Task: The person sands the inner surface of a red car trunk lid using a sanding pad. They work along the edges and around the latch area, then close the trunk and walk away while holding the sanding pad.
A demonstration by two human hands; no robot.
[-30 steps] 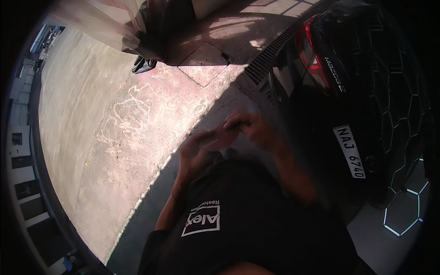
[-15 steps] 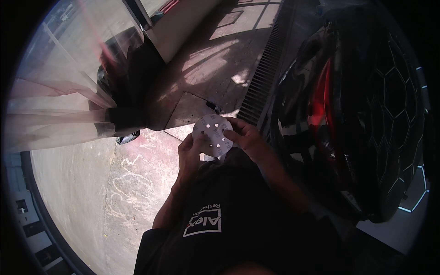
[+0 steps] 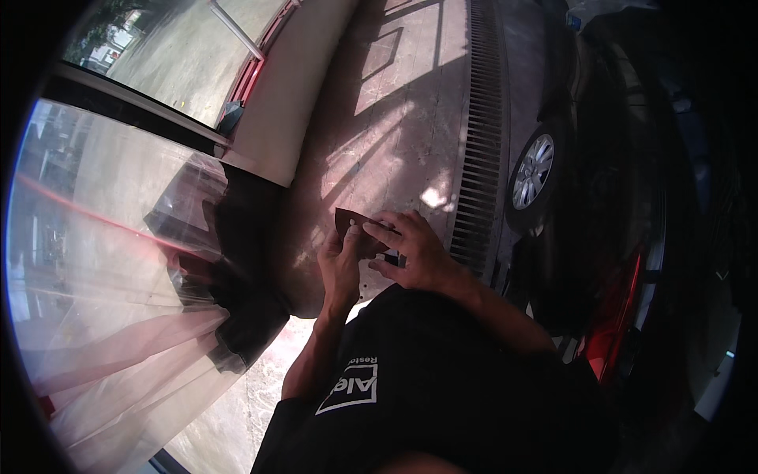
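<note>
A sanding disc (image 3: 346, 218) is held in front of my body, its dark brown side showing. It looks bent or folded, with one pointed corner standing out at the upper left. My left hand (image 3: 339, 265) pinches it from below, the thumb pressed against its face. From the right, my right hand (image 3: 414, 251) has curled fingers on its right part, and they hide much of it. Between the thumb and fingers of that hand shows a small dark patch that I cannot make out.
On the right stands a dark car with a silver-rimmed wheel (image 3: 534, 172) and a red tail light (image 3: 620, 320). A slotted floor drain (image 3: 478, 118) runs beside it. Clear plastic sheeting (image 3: 118, 261) hangs at the left, near a low pale wall (image 3: 288, 95).
The disc has gone from flat, pale perforated back showing, to bent with its brown side showing. My view has swung, bringing the car's wheel into sight.
</note>
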